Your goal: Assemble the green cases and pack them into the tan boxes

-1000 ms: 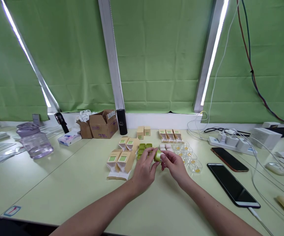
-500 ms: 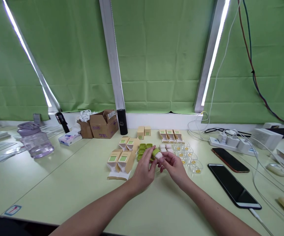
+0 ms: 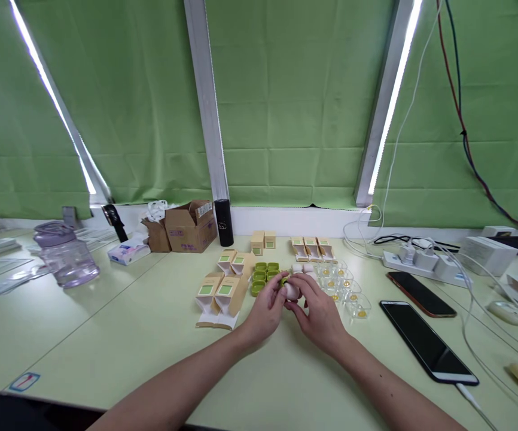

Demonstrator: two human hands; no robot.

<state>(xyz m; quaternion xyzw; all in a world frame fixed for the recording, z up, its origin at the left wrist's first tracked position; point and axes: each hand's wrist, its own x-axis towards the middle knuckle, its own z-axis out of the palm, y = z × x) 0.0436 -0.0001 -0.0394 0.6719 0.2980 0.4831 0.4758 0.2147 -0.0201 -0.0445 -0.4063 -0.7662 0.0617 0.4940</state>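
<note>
Above table (image 3: 151,341), jar (image 3: 291,291) lower than before

**Q:** Clearance left of the left hand (image 3: 264,310) fingers?
**A:** Obstructed. Open cartons (image 3: 220,294) stand just beside them, and green caps (image 3: 262,276) sit just beyond the fingertips.
**Q:** Right of the right hand (image 3: 320,312) fingers?
**A:** Clear cups (image 3: 347,291) lie near, in a row. The black phone (image 3: 427,342) lies well apart.
**Q:** Between the fingertips?
**A:** Closed. The small jar (image 3: 291,291) fills the gap.
**Q:** Free passage?
**A:** Bare table (image 3: 281,377) on the near side of the fingers.

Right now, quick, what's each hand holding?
Left hand: fingers shut on the white jar.
Right hand: fingers shut on the white jar too.
</note>
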